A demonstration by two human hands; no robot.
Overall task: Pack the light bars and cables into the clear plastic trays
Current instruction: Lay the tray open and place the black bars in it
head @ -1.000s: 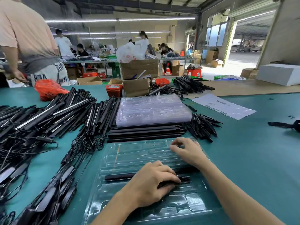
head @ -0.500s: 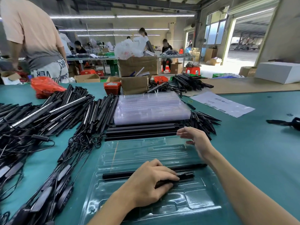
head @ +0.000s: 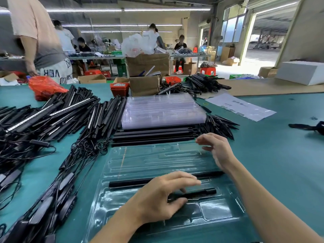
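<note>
A clear plastic tray [head: 157, 160] lies on the green table in front of me. Two black light bars lie in its slots: a long one [head: 129, 182] across the middle and a shorter one [head: 201, 192] nearer me. My left hand [head: 163, 195] hovers over the shorter bar with fingers spread and relaxed, thumb by the bar. My right hand [head: 217, 149] is raised over the tray's far right corner, fingers loose and holding nothing. A row of black bars [head: 154, 135] lies just beyond the tray. Behind them sits a stack of clear trays [head: 161, 111].
Piles of black light bars [head: 52, 116] and tangled cables with controllers [head: 57, 193] cover the left of the table. More black pieces [head: 219, 125] lie right of the stack. A paper sheet [head: 240, 106], cardboard boxes [head: 145, 85] and a red bag [head: 43, 86] sit farther back. A person [head: 40, 37] stands at the far left.
My right hand has lifted off the tray and moved toward its far right corner. My left hand's fingers have loosened and spread above the shorter bar.
</note>
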